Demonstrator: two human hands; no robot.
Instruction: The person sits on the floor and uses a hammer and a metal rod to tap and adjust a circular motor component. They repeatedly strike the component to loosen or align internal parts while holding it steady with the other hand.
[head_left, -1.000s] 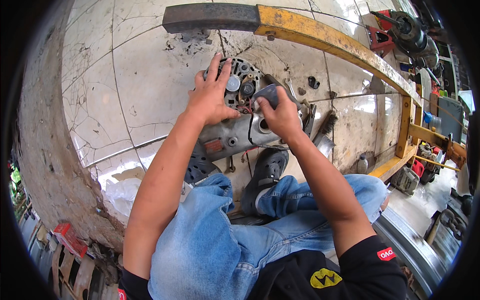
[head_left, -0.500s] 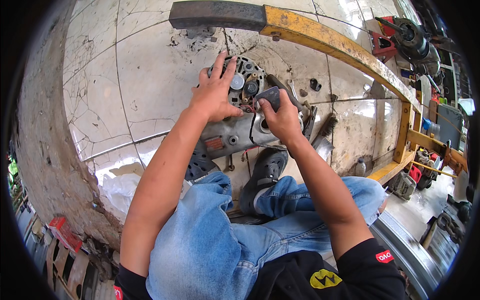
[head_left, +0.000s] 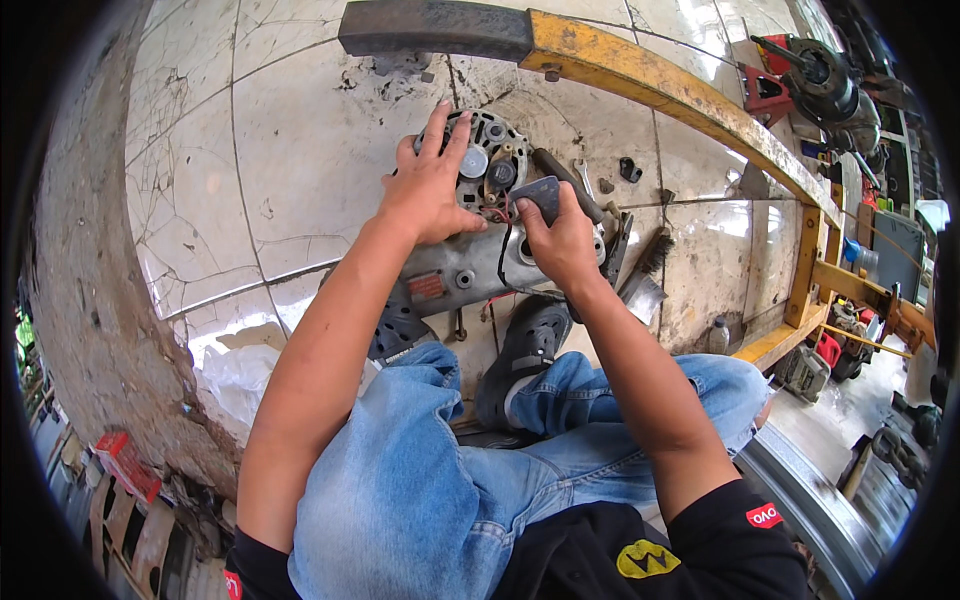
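Note:
My left hand [head_left: 428, 185] lies spread over the round slotted metal housing, which looks like an alternator end [head_left: 500, 138], with its fingers across the top and its thumb near the lower rim. In my right hand [head_left: 562, 232] is a flat dark grey rounded-square piece [head_left: 536, 195], held beside the housing’s right side. Red and black wires [head_left: 502, 258] run near it. Below is a long grey cast-metal part [head_left: 450, 275] with round openings. A dark rod [head_left: 565, 180], a wrench [head_left: 585, 175] and a wire brush [head_left: 655, 258] lie to the right.
A yellow and dark steel frame [head_left: 640, 75] arches over the tiled floor [head_left: 290, 150]. At right are machine parts [head_left: 830, 90], a red stand [head_left: 765, 95] and a bottle [head_left: 718, 335]. At left are a rough concrete edge [head_left: 90, 260] and white plastic [head_left: 235, 380]. My legs and shoes are below.
The camera view has shifted slightly. Both hands stay in nearly the same places on and beside the housing, the right still holding the grey piece.

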